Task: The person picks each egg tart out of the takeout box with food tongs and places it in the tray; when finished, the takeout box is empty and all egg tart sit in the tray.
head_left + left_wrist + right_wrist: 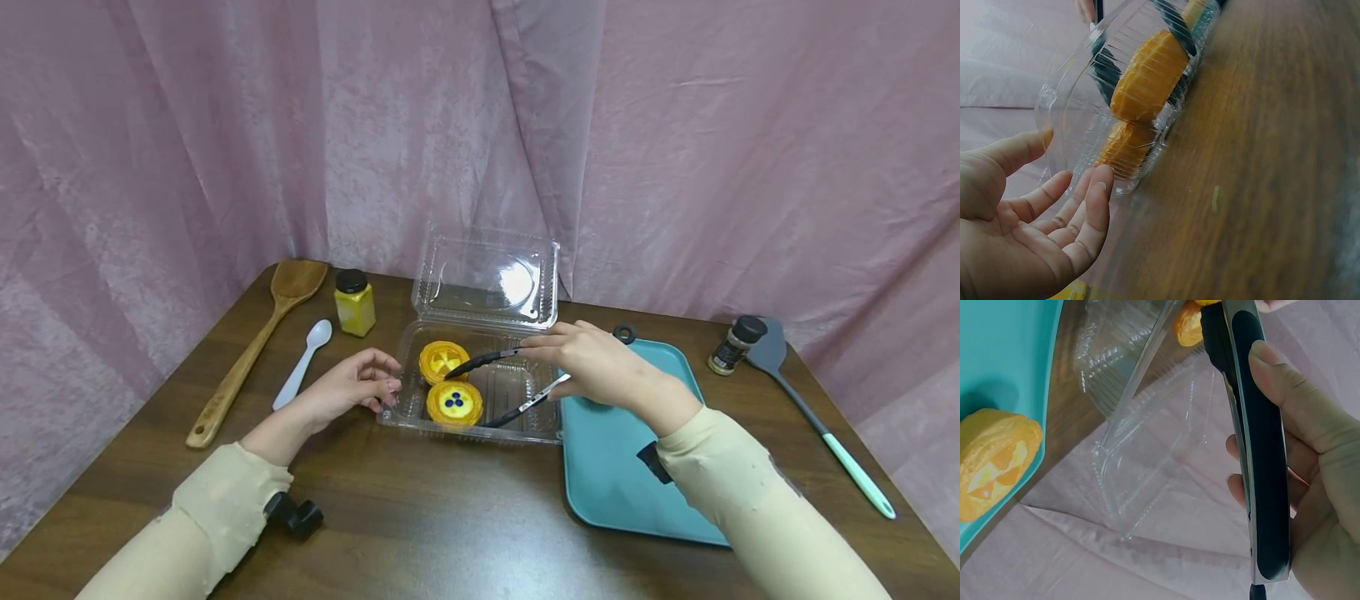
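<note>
My right hand point(600, 362) grips metal tongs with black tips point(525, 406), also seen as tongs point(1260, 444) in the right wrist view. Their arms are spread over a clear plastic clamshell box point(517, 379), lid raised. Inside, at its left, sit two tarts: one with a pale, wedge-patterned top point(442, 360), one with blue berries point(456, 402). The tong tips stand on either side of the berry tart. My left hand point(358, 382) is at the box's left edge, fingers loosely bent; in the left wrist view its fingertips point(1102, 175) are against or very near the wall.
A teal tray point(622, 483) lies right of the box, with another tart point(997, 462) on it. Left are a wooden spatula point(255, 354), a white spoon point(303, 362) and a yellow jar point(355, 304). Far right are a spice jar point(737, 344) and a grey spatula point(798, 400).
</note>
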Demonstrator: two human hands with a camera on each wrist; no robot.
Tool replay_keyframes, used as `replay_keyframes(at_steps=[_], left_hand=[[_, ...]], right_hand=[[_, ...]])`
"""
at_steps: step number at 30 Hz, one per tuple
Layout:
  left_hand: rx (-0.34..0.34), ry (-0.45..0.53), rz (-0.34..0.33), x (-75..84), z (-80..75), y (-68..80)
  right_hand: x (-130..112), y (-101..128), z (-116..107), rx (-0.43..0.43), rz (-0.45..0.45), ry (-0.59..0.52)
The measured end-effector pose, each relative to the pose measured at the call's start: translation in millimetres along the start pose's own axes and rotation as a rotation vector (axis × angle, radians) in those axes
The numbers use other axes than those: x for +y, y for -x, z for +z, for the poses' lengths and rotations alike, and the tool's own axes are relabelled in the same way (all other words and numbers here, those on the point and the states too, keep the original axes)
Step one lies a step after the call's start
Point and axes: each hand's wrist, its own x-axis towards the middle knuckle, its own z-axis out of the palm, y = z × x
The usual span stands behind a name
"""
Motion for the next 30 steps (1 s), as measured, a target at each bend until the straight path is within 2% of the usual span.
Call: replay_keyframes(at_steps=[11, 22, 30], left_hand=[[0.0, -0.001, 0.001, -0.8, -0.4, -0.3], [-0.002, -0.011, 0.004, -0.9, -0.3, 0.0], [-0.007, -0.018, 0.004, -0.1, -1.4, 0.6]], right_hand=[[-1.2, 2.6, -1.0, 0.054, -0.043, 0.072], [2.3, 8.4, -5.4, 0.083, -0.05, 0.065], [4.4, 16.1, -15.6, 0.09, -0.018, 0.048]])
